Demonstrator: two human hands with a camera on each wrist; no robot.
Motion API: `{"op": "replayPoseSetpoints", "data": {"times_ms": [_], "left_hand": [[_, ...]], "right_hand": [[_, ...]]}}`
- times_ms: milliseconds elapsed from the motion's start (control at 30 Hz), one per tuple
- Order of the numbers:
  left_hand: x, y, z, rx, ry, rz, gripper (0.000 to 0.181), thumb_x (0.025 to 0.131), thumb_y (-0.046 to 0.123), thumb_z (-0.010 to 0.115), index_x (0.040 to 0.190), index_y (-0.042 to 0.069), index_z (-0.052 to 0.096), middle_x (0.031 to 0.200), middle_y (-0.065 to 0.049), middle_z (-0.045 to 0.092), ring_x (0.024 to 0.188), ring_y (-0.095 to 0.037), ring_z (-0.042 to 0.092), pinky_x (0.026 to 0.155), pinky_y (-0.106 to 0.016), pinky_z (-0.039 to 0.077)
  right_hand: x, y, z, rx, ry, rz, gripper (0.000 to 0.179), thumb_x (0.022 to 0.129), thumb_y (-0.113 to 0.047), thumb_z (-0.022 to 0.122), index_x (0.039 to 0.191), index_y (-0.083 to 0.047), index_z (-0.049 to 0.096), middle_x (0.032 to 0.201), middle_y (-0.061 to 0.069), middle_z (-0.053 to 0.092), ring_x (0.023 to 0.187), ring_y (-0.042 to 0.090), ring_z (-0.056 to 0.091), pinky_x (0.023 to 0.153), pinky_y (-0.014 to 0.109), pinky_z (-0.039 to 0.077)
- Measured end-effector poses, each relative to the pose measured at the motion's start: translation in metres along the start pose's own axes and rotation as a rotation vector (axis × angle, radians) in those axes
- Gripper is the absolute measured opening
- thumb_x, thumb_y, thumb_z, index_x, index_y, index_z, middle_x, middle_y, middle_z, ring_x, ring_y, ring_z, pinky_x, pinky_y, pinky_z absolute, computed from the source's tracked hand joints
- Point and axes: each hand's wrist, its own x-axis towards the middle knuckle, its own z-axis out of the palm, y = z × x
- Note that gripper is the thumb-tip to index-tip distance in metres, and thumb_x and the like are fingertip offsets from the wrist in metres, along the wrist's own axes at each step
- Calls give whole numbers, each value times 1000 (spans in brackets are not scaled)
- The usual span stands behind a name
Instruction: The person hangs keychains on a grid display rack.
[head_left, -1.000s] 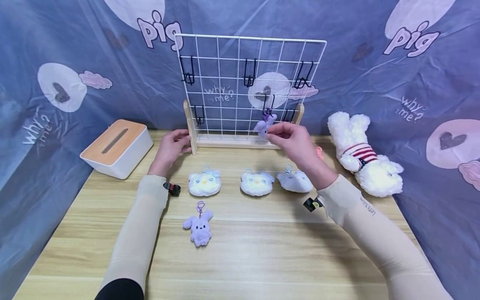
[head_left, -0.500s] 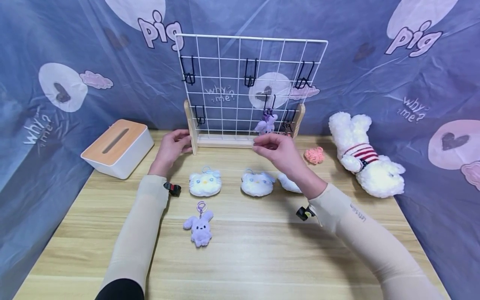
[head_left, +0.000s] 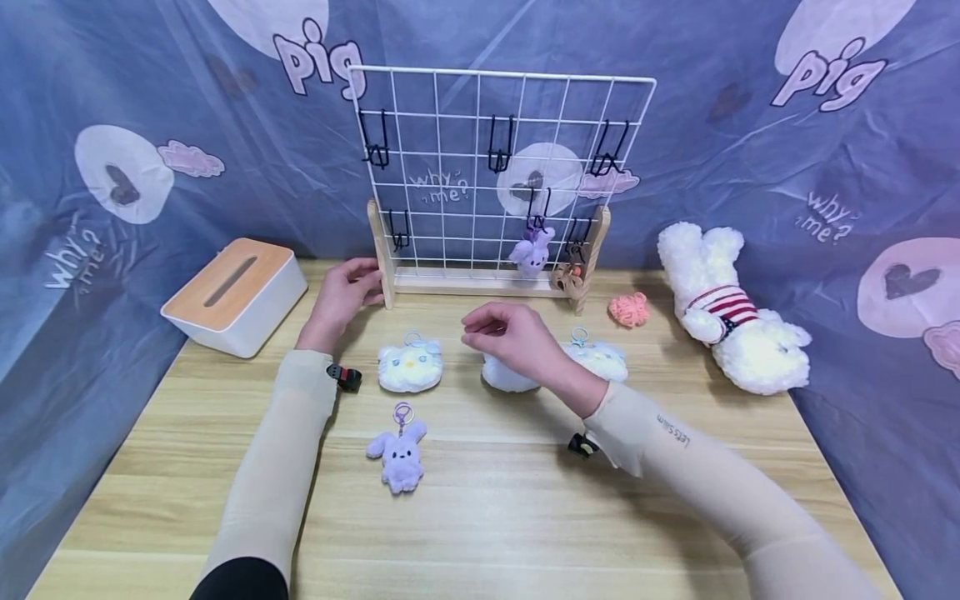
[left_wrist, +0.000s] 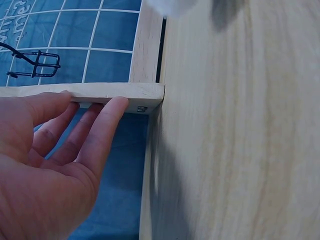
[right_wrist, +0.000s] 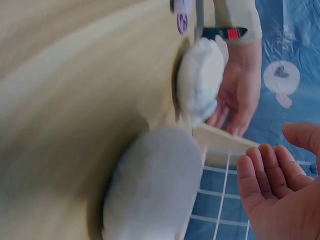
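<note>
Beside the wire rack [head_left: 476,186] at the tabletop's [head_left: 480,533] back edge, the left hand [head_left: 342,293] rests relaxed fingertips against the wooden post [left_wrist: 142,91]. Right hand [head_left: 517,337]: grip apart, thumb just clear of the fingers, over the middle white plush [head_left: 507,377]. One purple rabbit [head_left: 532,253] hangs low on the rack; a second rabbit [head_left: 402,463] lies well forward of that edge.

Between the lying purple rabbit [head_left: 402,460] and the right sleeve [head_left: 697,471] there is room to pass, but white plush heads [head_left: 409,371] and the wire rack [head_left: 450,285] block the way behind.
</note>
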Motion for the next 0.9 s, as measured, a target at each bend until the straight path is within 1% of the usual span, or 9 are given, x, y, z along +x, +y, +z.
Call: {"op": "replayPoseSetpoints", "data": {"times_ms": [67,133,233,400,533,667,800,900], "left_hand": [[0,0,0,-1,-1,0,44,116,14,63,157,-1,60,147,-28,63,125,-30,71,110,-40,70],[0,-1,0,-1,-1,2,44,116,14,63,157,-1,60,147,-28,63,124,-30,71,111,-41,69],[0,-1,1,-5,6,2,43,115,13,63,156,-2,60,143,-26,65,118,-24,72,111,-42,69],[1,-2,2,-17,15,3,43,115,10,64,156,-3,60,134,-17,66,108,-12,70,110,-42,70],[1,-1,2,-28,15,-1,43,114,9,64,156,-3,60,131,-14,65,107,-11,69,109,-40,71],[1,1,2,-23,15,1,44,114,10,64,157,-3,59,136,-19,65,110,-13,69,108,-38,71],[0,2,1,-25,12,6,44,115,11,64,157,-3,59,143,-26,63,110,-14,69,108,-39,71],[0,2,1,-29,11,8,44,115,10,64,157,-3,59,145,-28,62,109,-13,70,108,-40,70]], "right_hand": [[0,-1,8,-4,-24,0,25,101,-16,84,124,-6,82,113,10,85,102,19,79,97,32,71],[-1,-3,16,-8,-48,4,26,101,-16,84,124,-5,82,113,9,85,101,18,78,97,33,71],[-2,-4,28,-4,-89,0,27,100,-16,83,124,-4,82,111,7,85,99,15,77,95,30,70],[-4,-7,45,9,-152,-8,25,100,-17,84,123,-5,83,107,5,84,96,10,75,91,24,68],[-7,-9,56,-6,-188,5,24,101,-19,85,122,-8,85,107,4,85,94,6,74,88,20,66],[-8,-9,66,-41,-209,19,23,100,-19,85,121,-9,85,106,3,85,92,5,73,87,19,65],[-9,-10,75,-65,-236,38,22,99,-17,85,120,-9,85,103,2,84,90,2,71,84,16,64],[-9,-11,81,-93,-257,41,21,98,-17,86,118,-8,85,101,2,83,87,1,69,81,14,62]]}}
